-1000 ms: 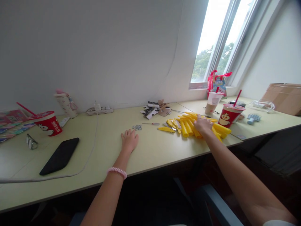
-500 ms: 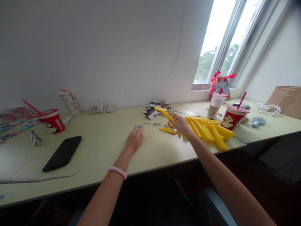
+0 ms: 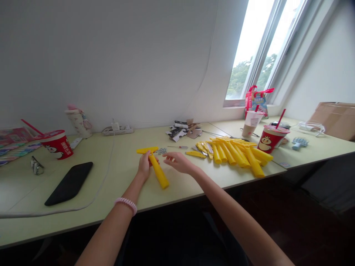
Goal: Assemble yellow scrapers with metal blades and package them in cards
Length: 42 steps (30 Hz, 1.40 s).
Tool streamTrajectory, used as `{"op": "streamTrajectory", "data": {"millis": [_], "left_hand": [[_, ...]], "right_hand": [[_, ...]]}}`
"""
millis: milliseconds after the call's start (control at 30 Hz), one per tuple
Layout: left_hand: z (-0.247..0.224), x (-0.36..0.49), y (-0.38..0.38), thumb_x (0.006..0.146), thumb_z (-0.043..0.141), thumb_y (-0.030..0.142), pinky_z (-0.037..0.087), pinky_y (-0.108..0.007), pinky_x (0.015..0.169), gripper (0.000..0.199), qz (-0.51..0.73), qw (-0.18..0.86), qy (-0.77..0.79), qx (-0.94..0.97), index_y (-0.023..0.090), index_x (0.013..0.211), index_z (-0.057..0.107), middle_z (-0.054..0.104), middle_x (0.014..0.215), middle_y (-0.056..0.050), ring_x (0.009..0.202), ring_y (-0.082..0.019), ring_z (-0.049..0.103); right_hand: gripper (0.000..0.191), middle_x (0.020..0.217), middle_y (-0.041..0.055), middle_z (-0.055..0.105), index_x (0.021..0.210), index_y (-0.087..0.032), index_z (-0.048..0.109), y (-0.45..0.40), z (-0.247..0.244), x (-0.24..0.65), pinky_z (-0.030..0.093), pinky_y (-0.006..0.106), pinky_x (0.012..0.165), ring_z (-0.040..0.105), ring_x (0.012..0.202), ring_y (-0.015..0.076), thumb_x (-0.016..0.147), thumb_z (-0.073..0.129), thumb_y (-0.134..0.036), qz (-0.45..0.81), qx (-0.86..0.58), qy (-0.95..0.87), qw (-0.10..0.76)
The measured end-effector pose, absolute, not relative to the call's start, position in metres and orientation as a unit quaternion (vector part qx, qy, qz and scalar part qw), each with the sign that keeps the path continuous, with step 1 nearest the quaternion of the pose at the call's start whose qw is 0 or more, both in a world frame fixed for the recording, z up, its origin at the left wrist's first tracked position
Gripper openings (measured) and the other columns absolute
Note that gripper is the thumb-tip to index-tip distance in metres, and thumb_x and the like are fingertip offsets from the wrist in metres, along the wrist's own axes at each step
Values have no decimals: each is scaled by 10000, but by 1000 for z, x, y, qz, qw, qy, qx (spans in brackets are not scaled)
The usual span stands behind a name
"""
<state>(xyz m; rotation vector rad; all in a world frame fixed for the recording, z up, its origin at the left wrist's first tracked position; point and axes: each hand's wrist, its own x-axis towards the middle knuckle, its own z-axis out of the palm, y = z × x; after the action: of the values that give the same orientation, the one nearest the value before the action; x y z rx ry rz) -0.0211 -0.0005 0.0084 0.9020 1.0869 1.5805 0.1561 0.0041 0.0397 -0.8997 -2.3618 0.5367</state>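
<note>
My left hand (image 3: 144, 166) is closed around a yellow T-shaped scraper handle (image 3: 158, 170), its crosspiece pointing away and its grip slanting down to the right. My right hand (image 3: 177, 162) is just to the right of that, fingers loosely curled and apart, with nothing visible in them. Close to its fingertips lies a small pile of screws (image 3: 162, 151). Behind the hand rests a screwdriver (image 3: 179, 147) with a clear handle. Farther right is a heap of similar yellow handles (image 3: 234, 153), with flat yellow blade pieces (image 3: 195, 153) at its left side.
Torn black-and-white packaging (image 3: 180, 130) sits near the wall. Red cups stand left (image 3: 59, 145) and right (image 3: 270, 139), beside a paler drink cup (image 3: 252, 123). A black pouch (image 3: 70, 183), a white cable (image 3: 104, 177) and a power strip (image 3: 122, 130) occupy the left side.
The yellow handle that my right hand held near the heap is now in my left hand. My right hand has moved left toward the screws and released the handle.
</note>
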Motion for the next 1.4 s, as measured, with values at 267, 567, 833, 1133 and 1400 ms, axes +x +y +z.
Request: {"op": "streamTrajectory", "data": {"millis": [267, 567, 833, 1133, 1400], "left_hand": [[14, -20, 4, 743, 454, 343, 349, -200, 378, 263, 579, 517, 513, 366, 108, 840, 521, 501, 444, 13, 368, -103, 472], [20, -20, 14, 750, 446, 276, 378, -198, 383, 194, 378, 556, 585, 454, 100, 712, 517, 524, 488, -39, 377, -94, 473], [8, -18, 10, 725, 481, 311, 398, -215, 418, 210, 425, 513, 580, 469, 114, 669, 528, 528, 503, -24, 396, -97, 486], [3, -19, 7, 715, 524, 397, 389, -223, 414, 265, 440, 448, 588, 509, 139, 678, 573, 540, 485, -24, 406, -117, 494], [12, -19, 11, 696, 512, 290, 372, -226, 383, 170, 410, 522, 575, 478, 130, 644, 539, 543, 493, -39, 371, -109, 465]], "right_hand": [[199, 934, 127, 613, 889, -143, 658, 49, 42, 253, 382, 303, 786, 522, 939, 241, 757, 546, -241, -33, -586, -804, 98], [155, 830, 53, 648, 791, -178, 657, 56, 39, 251, 388, 237, 638, 564, 773, 166, 754, 536, -268, 69, -603, -759, 235], [366, 897, 52, 669, 1078, -174, 613, 77, 33, 237, 420, 229, 689, 586, 811, 161, 726, 514, -158, 113, -654, -685, 299], [162, 1009, 76, 564, 861, -216, 667, 59, 28, 239, 351, 323, 835, 437, 951, 226, 763, 558, -284, -63, -566, -796, 207], [215, 959, 122, 567, 876, -190, 692, 55, 27, 243, 328, 340, 810, 426, 959, 254, 794, 501, -242, -73, -582, -795, 152]]}}
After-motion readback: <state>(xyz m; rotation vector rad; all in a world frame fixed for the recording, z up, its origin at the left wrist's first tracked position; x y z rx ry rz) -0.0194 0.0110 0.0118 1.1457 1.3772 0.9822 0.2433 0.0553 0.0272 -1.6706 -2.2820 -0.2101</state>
